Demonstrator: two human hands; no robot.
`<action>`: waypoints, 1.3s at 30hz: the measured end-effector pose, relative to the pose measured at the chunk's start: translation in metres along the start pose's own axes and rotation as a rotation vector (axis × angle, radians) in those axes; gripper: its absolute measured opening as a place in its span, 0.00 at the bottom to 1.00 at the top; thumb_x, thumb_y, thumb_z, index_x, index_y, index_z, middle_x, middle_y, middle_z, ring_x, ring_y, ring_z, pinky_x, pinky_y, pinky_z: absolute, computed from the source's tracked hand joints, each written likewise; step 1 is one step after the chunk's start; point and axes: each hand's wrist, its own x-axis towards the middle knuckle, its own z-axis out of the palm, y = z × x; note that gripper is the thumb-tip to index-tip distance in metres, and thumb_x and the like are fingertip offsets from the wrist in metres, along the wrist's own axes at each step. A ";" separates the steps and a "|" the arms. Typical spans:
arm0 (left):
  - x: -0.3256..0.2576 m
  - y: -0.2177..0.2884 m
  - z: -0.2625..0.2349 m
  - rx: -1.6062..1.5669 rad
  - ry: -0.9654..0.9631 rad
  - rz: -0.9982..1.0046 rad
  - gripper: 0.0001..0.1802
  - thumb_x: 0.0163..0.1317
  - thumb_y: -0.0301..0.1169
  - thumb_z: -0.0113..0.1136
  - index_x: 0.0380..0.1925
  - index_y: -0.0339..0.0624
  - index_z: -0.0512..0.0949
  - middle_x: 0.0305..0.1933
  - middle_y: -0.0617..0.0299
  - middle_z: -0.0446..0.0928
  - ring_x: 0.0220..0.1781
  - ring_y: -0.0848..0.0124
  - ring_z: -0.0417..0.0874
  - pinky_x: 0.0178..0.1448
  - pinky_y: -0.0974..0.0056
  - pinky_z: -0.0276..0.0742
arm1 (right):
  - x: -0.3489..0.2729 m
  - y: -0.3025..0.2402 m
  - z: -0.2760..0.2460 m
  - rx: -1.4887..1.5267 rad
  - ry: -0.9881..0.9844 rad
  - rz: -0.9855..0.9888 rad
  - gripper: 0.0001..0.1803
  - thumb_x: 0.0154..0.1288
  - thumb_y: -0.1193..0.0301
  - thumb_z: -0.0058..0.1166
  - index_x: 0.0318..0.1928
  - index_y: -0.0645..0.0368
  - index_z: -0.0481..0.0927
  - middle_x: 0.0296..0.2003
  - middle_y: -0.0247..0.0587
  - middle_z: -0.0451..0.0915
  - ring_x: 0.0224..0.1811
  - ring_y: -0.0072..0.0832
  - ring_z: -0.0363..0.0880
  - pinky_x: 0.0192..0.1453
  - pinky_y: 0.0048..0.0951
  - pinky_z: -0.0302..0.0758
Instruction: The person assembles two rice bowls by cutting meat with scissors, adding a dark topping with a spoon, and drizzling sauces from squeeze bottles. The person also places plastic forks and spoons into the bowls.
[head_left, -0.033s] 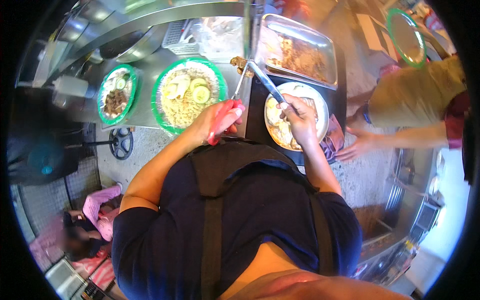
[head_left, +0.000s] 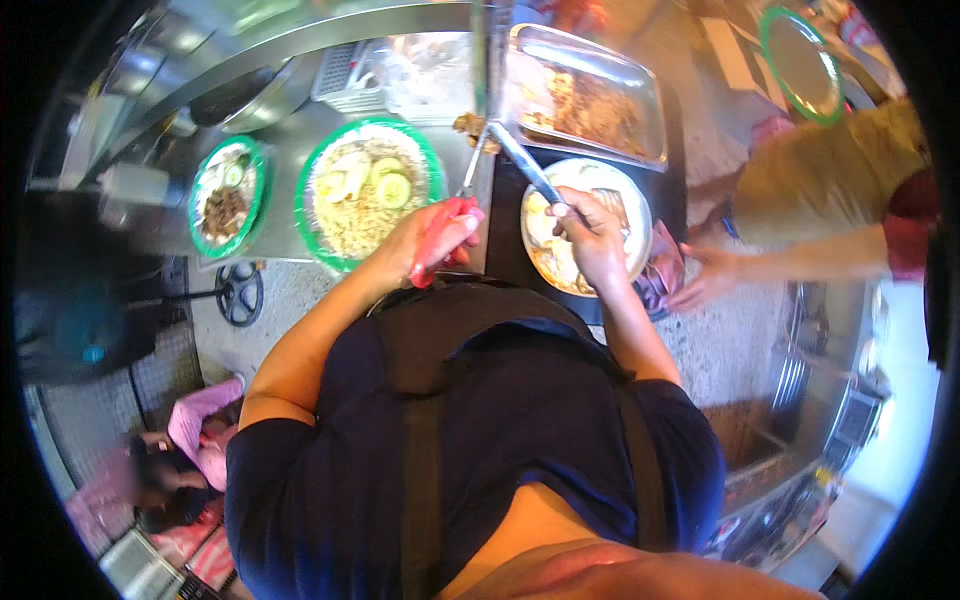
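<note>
Toward twelve o'clock, just above the counter's middle, one small, irregular piece of browned meat (head_left: 468,125) sits where two tools meet, the tongs seeming to hold it. The left hand (head_left: 404,243) is closed around the looped grips of one pair of red-handled steel scissors (head_left: 436,246), whose blades point up at the meat; the right hand (head_left: 598,243) grips one pair of long, shiny metal tongs (head_left: 528,163), tips touching or nearly touching the piece. The step in hand looks like snipping the meat while the tongs steady it; whether the blades have bitten through is too blurred to tell. The next cut would call for a firm tong grip and blades clear of the tips.

Three round green-rimmed plates show: a large one (head_left: 304,195) at half past ten, with pale grain-like food, at least two cucumber slices and what looks like egg; a smaller one (head_left: 263,192) at ten, bearing dark meat pieces; and a far one (head_left: 769,55) at two. One round white plate (head_left: 645,225) of egg-like food lies at two, beneath the right hand. One rectangular steel tray (head_left: 656,122) of browned, crumbly food stands at one. At three, one co-worker's hand (head_left: 706,276) reaches in, fingers spread.
</note>
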 end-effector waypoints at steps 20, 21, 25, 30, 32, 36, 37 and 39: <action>0.238 0.049 0.056 0.814 0.296 0.028 0.24 0.45 0.48 0.69 0.33 0.37 0.84 0.34 0.48 0.83 0.37 0.60 0.86 0.41 0.58 0.82 | 0.169 0.112 -0.110 0.146 0.337 0.476 0.17 0.66 0.60 0.54 0.43 0.62 0.74 0.27 0.39 0.75 0.26 0.32 0.76 0.28 0.36 0.76; 0.244 0.052 0.059 0.885 0.342 0.071 0.22 0.45 0.45 0.70 0.34 0.38 0.84 0.35 0.48 0.83 0.39 0.61 0.86 0.42 0.59 0.82 | 0.172 0.115 -0.113 0.227 0.355 0.484 0.16 0.66 0.60 0.55 0.41 0.62 0.73 0.27 0.40 0.74 0.26 0.33 0.76 0.27 0.36 0.76; 0.243 0.046 0.060 0.912 0.614 0.296 0.15 0.49 0.35 0.65 0.34 0.37 0.84 0.42 0.47 0.79 0.46 0.55 0.81 0.52 0.56 0.78 | 0.178 0.122 -0.110 0.268 0.387 0.539 0.15 0.66 0.63 0.54 0.39 0.64 0.72 0.29 0.43 0.74 0.26 0.36 0.76 0.28 0.34 0.78; 0.214 0.039 0.060 0.944 0.536 0.558 0.15 0.50 0.34 0.63 0.35 0.35 0.81 0.44 0.46 0.75 0.48 0.51 0.78 0.51 0.53 0.76 | 0.186 0.126 -0.102 0.302 0.377 0.469 0.13 0.66 0.67 0.54 0.37 0.66 0.71 0.28 0.45 0.74 0.23 0.36 0.77 0.26 0.36 0.79; 0.178 0.031 0.062 0.927 0.388 0.654 0.17 0.53 0.35 0.61 0.39 0.36 0.78 0.47 0.45 0.73 0.48 0.52 0.78 0.49 0.51 0.76 | 0.188 0.127 -0.096 0.323 0.389 0.440 0.13 0.66 0.67 0.54 0.37 0.67 0.72 0.28 0.45 0.74 0.22 0.36 0.76 0.24 0.36 0.78; 0.089 -0.007 0.043 0.837 -0.014 0.896 0.20 0.56 0.36 0.63 0.45 0.37 0.75 0.43 0.48 0.73 0.49 0.52 0.77 0.50 0.53 0.75 | 0.211 0.138 -0.112 0.265 0.336 0.454 0.10 0.64 0.71 0.54 0.39 0.67 0.73 0.24 0.41 0.73 0.19 0.33 0.74 0.20 0.35 0.72; 0.069 -0.021 0.036 0.784 -0.065 0.889 0.19 0.57 0.36 0.62 0.45 0.38 0.75 0.44 0.49 0.73 0.49 0.53 0.77 0.49 0.53 0.76 | 0.213 0.142 -0.111 0.245 0.350 0.442 0.08 0.63 0.72 0.53 0.38 0.65 0.73 0.23 0.39 0.72 0.18 0.30 0.72 0.18 0.34 0.69; 0.017 -0.042 0.010 0.613 -0.116 0.839 0.17 0.61 0.37 0.60 0.47 0.41 0.76 0.43 0.50 0.74 0.46 0.55 0.78 0.47 0.54 0.76 | 0.209 0.121 -0.073 0.194 0.370 0.408 0.04 0.61 0.75 0.53 0.34 0.61 0.73 0.20 0.35 0.71 0.15 0.26 0.69 0.15 0.31 0.65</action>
